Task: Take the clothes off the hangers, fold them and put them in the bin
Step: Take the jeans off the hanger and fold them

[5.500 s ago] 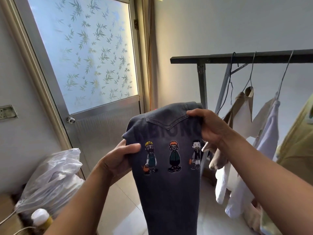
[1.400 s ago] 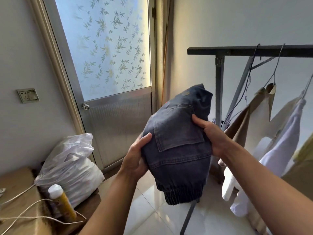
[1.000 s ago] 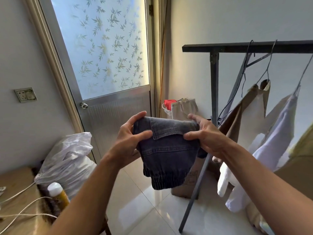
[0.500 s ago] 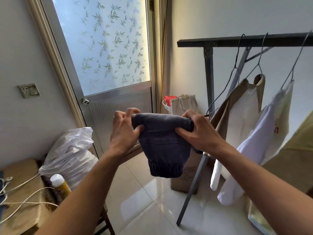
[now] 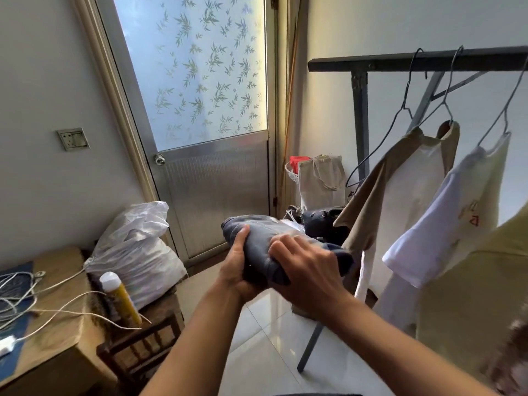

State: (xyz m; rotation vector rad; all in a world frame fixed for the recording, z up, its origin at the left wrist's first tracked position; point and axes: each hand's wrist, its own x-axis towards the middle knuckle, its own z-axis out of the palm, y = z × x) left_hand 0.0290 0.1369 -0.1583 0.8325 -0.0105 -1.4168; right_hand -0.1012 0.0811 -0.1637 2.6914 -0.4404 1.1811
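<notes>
A dark grey denim garment (image 5: 258, 238), folded into a small thick bundle, is held in mid-air at the centre of the head view. My left hand (image 5: 238, 270) grips it from underneath on the left. My right hand (image 5: 307, 265) presses on top of its right end. On the black rack (image 5: 414, 60) to the right hang a tan-and-white shirt (image 5: 400, 195), a white shirt (image 5: 451, 212) and a yellowish garment (image 5: 480, 304) on wire hangers. One bare wire hanger (image 5: 380, 150) hangs at the rack's left end. The bin is not clearly visible.
A frosted door (image 5: 205, 110) stands ahead. A white plastic bag (image 5: 137, 247) and a yellow bottle (image 5: 121, 298) sit on a wooden stool at the left, beside a table with cables (image 5: 25, 298). A canvas tote (image 5: 321, 181) and a dark bag (image 5: 323, 221) lie behind the bundle.
The denim garment has gone from hanging full length to a compact folded bundle. Both hands have lowered it, and my right hand has moved on top of it.
</notes>
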